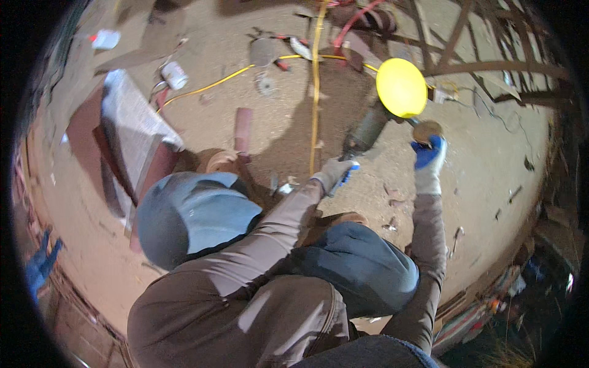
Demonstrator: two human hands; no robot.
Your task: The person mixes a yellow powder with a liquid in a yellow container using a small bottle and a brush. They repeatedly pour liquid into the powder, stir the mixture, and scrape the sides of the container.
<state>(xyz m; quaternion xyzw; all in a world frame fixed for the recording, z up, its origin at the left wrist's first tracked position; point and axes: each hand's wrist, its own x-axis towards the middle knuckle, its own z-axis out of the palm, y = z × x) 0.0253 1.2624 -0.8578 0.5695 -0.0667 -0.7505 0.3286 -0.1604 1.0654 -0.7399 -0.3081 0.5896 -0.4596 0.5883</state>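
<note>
My left hand, in a white and blue work glove, is closed round the rear end of a dark angle grinder. A bright yellow round disc covers the grinder's far end, facing up. My right hand, gloved alike, is just to the right of the tool. Its fingers grip a small tan round disc just below the yellow one; whether the two touch I cannot tell.
Large red-brown abrasive-looking sheets lie folded at left, near two white containers. A red-brown strip rests mid-floor. A yellow cord crosses the ground. Rusty metal framework stands at upper right.
</note>
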